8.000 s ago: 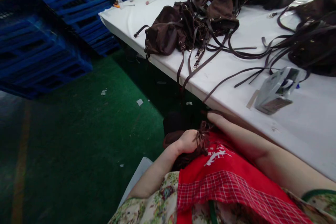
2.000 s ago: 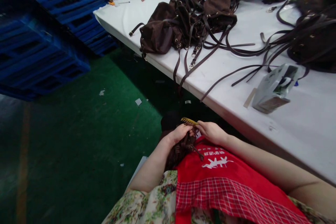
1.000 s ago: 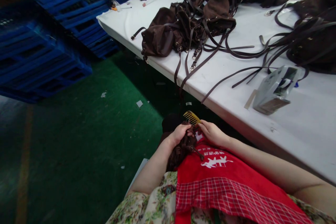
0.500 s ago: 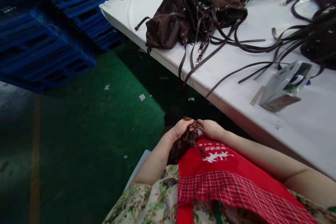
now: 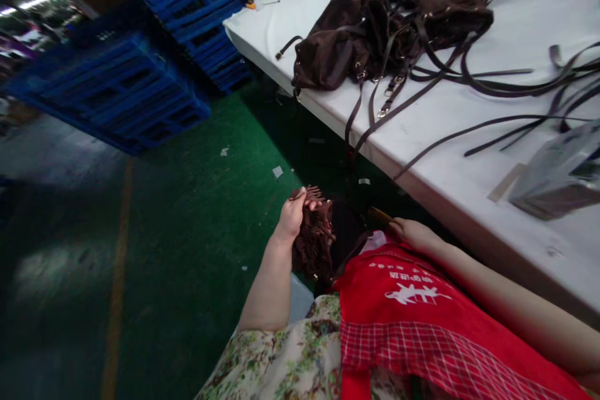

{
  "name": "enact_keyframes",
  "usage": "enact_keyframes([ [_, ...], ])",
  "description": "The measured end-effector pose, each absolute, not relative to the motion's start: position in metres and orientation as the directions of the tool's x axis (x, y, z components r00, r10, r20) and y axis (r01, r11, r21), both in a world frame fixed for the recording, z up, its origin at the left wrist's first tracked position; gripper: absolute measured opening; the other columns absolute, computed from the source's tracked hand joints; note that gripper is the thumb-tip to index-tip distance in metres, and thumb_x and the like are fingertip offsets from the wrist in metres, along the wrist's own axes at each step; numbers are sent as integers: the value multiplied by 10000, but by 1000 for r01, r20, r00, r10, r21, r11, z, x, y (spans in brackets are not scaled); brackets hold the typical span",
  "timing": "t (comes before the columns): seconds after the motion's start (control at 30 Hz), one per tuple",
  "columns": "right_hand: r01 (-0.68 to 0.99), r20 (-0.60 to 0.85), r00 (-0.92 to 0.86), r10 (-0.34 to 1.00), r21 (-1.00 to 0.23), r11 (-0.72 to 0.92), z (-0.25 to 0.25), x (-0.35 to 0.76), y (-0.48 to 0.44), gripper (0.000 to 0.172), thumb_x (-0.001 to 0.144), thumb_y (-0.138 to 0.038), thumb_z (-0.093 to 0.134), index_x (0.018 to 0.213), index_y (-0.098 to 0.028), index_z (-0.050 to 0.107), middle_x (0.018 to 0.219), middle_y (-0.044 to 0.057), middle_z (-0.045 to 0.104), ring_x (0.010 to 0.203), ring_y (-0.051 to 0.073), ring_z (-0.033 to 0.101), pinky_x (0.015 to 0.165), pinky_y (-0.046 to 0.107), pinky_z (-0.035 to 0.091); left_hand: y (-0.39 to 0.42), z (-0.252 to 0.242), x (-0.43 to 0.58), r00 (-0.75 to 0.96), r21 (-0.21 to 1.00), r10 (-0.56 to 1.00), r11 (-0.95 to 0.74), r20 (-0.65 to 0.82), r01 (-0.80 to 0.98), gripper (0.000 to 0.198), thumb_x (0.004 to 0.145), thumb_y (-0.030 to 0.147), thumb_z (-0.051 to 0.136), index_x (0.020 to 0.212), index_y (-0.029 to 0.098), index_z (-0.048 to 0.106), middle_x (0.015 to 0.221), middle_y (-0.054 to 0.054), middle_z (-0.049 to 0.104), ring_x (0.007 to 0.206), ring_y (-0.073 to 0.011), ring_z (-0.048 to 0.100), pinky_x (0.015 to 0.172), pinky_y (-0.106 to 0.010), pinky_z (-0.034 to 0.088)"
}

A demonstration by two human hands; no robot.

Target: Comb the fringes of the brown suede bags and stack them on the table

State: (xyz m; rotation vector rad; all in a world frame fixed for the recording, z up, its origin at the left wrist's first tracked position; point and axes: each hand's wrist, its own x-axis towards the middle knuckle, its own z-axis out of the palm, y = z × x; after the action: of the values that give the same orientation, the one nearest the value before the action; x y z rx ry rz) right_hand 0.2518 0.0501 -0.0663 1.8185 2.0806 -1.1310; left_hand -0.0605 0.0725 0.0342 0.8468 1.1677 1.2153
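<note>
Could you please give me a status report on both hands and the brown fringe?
Left hand gripping brown fringe. Right hand holding yellow comb, apart from the fringe. Nothing visibly blocking either hand.

Blue pallets (image 5: 197, 6) stand stacked on the green floor (image 5: 201, 212), which a yellow line (image 5: 118, 275) crosses. White scraps (image 5: 278, 172) lie scattered there, near the white surface (image 5: 450, 181); on it, a flat strip (image 5: 507, 182) lies beside a pale, blurred box (image 5: 553, 175).

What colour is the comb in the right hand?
The comb is yellow, shown in the head view.
</note>
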Motion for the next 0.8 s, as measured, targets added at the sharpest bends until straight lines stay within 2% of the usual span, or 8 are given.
enact_keyframes([
  [0.07,818,-505,-248,827,-566,-100,-64,249,55,384,938,-424,323,933,-171,612,819,86,689,705,184,630,600,263,410,70,57,-84,-275,940,945,78,-176,-332,355,803,399,605,558,181,469,543,8,541,711,-166,632,804,-312,480],
  [0.13,687,-454,-230,861,-702,-186,-57,242,59,402,935,-451,310,936,-173,601,734,59,679,587,154,593,544,254,412,64,81,-97,-408,928,897,6,-170,-371,339,816,368,591,559,163,509,612,-30,615,782,-178,651,864,-333,474],
  [0.23,498,-383,-195,903,-832,-245,-40,229,64,433,910,-521,332,976,-184,595,694,32,672,463,128,525,454,253,395,48,109,-95,-456,916,877,-48,-152,-397,269,839,302,562,651,121,625,784,-92,695,867,-187,657,925,-345,453],
  [0.33,375,-249,-204,947,-913,-159,-25,221,66,353,807,-518,543,921,-189,606,739,38,686,567,148,596,540,262,467,36,118,-77,-392,877,894,0,-215,-481,272,883,255,485,798,92,685,906,-128,710,916,-197,657,941,-348,449],
  [0.47,228,-175,-128,976,-963,-143,-14,218,64,325,633,-396,735,827,-179,592,794,56,693,709,188,644,674,292,516,35,99,-52,-344,785,843,139,-414,-604,369,926,159,360,752,85,677,828,-121,710,836,-157,668,920,-304,463],
  [0.6,117,-227,-41,973,-968,-221,-11,219,55,372,620,-444,737,803,-170,564,671,23,643,541,141,568,503,257,465,43,76,-44,-344,717,802,142,-487,-683,407,942,148,309,729,81,649,755,-111,689,794,-135,666,898,-269,478],
  [0.7,169,-292,-47,955,-945,-280,-14,219,49,398,635,-512,721,747,-177,539,533,-24,550,424,105,459,403,238,378,48,71,-51,-315,654,790,139,-526,-744,419,942,164,293,630,116,567,757,-123,678,826,-159,671,880,-303,498],
  [0.8,309,-229,-98,969,-932,-189,-20,213,46,384,703,-542,662,711,-177,544,549,-9,553,453,117,478,421,242,393,51,71,-58,-298,614,765,157,-571,-773,396,925,141,297,560,154,452,821,-146,681,893,-190,670,860,-341,513],
])
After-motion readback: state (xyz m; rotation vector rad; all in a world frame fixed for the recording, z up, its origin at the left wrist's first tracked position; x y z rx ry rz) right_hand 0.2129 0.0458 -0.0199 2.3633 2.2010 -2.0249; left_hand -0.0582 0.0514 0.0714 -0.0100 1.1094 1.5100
